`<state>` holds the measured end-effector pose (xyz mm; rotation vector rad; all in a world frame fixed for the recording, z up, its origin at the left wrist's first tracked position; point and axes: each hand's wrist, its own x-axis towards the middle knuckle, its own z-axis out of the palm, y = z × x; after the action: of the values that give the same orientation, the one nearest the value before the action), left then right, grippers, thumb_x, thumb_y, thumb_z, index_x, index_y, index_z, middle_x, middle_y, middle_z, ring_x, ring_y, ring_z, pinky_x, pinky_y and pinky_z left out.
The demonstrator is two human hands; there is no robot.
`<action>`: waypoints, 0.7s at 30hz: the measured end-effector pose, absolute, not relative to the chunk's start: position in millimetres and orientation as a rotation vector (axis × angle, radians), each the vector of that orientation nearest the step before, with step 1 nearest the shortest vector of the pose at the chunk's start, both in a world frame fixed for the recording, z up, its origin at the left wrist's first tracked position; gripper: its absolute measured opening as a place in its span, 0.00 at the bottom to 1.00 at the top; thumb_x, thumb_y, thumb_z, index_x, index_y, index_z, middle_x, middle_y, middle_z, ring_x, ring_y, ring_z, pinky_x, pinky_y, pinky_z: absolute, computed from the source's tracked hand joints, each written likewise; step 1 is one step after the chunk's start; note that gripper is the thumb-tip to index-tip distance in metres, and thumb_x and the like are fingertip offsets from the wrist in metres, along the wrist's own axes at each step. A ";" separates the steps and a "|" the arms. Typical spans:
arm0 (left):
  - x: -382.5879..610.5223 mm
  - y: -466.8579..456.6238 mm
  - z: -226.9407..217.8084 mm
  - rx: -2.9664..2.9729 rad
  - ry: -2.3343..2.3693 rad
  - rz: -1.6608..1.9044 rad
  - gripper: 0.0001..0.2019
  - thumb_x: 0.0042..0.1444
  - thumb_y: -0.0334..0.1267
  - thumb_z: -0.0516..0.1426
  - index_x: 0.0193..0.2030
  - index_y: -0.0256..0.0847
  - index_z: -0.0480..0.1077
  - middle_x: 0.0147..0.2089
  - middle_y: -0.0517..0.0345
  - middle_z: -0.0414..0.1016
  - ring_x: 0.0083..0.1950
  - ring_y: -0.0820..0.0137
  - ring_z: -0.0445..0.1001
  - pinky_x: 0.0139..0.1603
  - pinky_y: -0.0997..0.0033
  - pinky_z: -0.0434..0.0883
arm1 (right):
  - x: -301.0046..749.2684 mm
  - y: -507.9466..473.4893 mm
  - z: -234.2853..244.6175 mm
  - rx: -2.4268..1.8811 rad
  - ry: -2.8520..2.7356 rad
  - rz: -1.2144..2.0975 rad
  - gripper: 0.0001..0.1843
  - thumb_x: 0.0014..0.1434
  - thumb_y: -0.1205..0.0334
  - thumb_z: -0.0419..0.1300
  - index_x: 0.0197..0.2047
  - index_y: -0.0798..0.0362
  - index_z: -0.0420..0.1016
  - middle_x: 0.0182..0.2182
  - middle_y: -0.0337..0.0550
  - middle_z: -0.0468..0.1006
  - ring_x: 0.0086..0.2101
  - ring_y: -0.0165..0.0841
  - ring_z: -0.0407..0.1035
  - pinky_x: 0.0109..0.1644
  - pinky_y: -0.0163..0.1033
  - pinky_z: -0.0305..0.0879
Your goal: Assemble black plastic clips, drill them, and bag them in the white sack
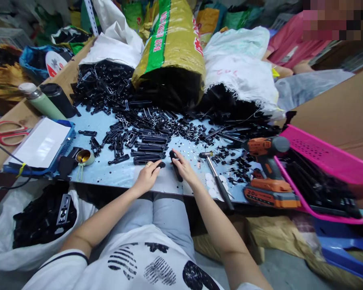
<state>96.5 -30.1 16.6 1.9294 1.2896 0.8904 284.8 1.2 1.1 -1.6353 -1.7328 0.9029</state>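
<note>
My left hand [147,176] rests at the near edge of the blue-grey table [115,173], its fingers pinched on a small black part [161,164]. My right hand [184,167] lies just to its right, fingers closed round a long black plastic strip [174,163] that runs from the table toward me. The two hands are a few centimetres apart. Directly behind them lies a row of similar black strips [148,151] and a wide scatter of small black parts [181,129].
A hammer [216,177] and an orange cordless drill [268,169] lie right of my hands, beside a pink basket [323,155] of black strips. Open sacks [172,48] of black parts stand behind. At left are bottles [53,100], scissors [9,132], a white board [40,143] and a brass cup [85,157]. Another person [290,40] sits at the far right.
</note>
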 end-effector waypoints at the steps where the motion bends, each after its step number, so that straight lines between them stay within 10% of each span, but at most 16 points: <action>1: 98.9 -31.0 17.5 1.888 1.281 0.921 0.18 0.64 0.39 0.46 0.58 0.40 0.66 0.41 0.53 0.70 0.43 0.68 0.72 0.45 0.68 0.69 | 277.6 -4.7 3.8 -1.449 -1.642 1.074 0.29 0.64 0.47 0.43 0.66 0.48 0.53 0.41 0.48 0.75 0.36 0.35 0.72 0.38 0.43 0.70; 5: 100.9 -32.9 24.6 1.846 1.288 1.074 0.19 0.63 0.38 0.49 0.59 0.38 0.65 0.37 0.54 0.68 0.41 0.70 0.70 0.46 0.69 0.68 | 263.9 -25.2 14.5 -1.130 -1.410 1.381 0.31 0.64 0.46 0.45 0.66 0.48 0.52 0.31 0.42 0.73 0.24 0.28 0.67 0.27 0.36 0.69; 21: 121.9 -47.4 33.2 1.876 1.325 1.451 0.18 0.64 0.39 0.47 0.59 0.43 0.66 0.39 0.54 0.66 0.40 0.71 0.69 0.43 0.70 0.69 | 258.1 -38.2 20.4 -1.083 -1.729 0.891 0.29 0.63 0.51 0.50 0.66 0.43 0.54 0.42 0.45 0.69 0.28 0.28 0.67 0.32 0.38 0.71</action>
<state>121.9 -47.4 33.2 1.8756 1.3247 1.4514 258.1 -38.2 20.4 -1.0835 -1.7287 0.8909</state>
